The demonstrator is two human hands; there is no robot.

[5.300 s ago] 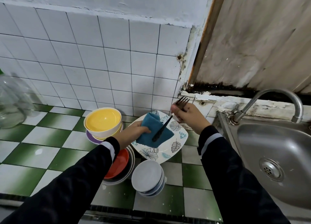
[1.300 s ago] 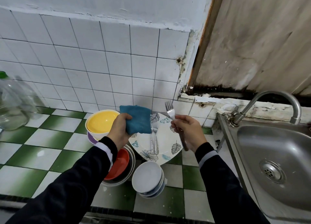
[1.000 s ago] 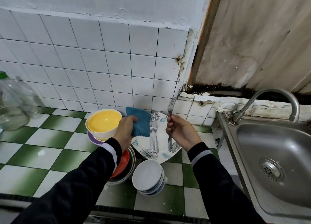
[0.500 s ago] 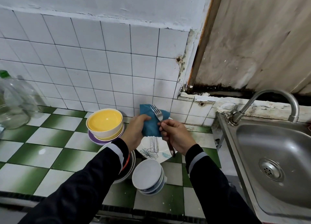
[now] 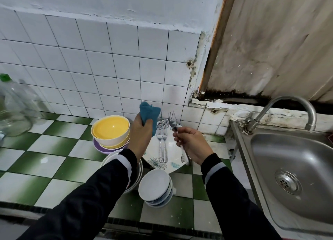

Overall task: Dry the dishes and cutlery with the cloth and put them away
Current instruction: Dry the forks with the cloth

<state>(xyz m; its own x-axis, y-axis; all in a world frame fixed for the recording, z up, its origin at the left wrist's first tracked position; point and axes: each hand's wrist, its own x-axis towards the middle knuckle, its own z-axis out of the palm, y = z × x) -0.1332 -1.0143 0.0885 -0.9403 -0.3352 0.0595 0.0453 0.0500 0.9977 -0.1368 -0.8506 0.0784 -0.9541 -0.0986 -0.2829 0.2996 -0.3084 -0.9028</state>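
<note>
Left hand [image 5: 139, 135] raised over the counter, fingers curled tight round a bunched teal-blue cloth [image 5: 150, 111], cloth sticking up out of the fist. Right hand [image 5: 191, 144] pinches a silver metal fork [image 5: 172, 121] at the neck between thumb and fingers, tines up, handle running down past the palm. Cloth and fork near each other but not touching. Both are held above a white plate with a blue-grey leaf print [image 5: 158, 165] on the green-and-white checkered tile counter [image 5: 54, 149]. Two more silver forks [image 5: 162, 146] lie side by side on that plate, tines toward the wall. Left of the plate, stacked yellow bowls [image 5: 110, 127] on a purple dish [image 5: 98, 147]. In front, a stack of white bowls [image 5: 155, 185]; another bowl stack is partly hidden under the left sleeve. Steel sink [image 5: 297, 167] with curved tap [image 5: 288, 102] at right. Clear plastic bottle with green cap [image 5: 12, 110] far left.
</note>
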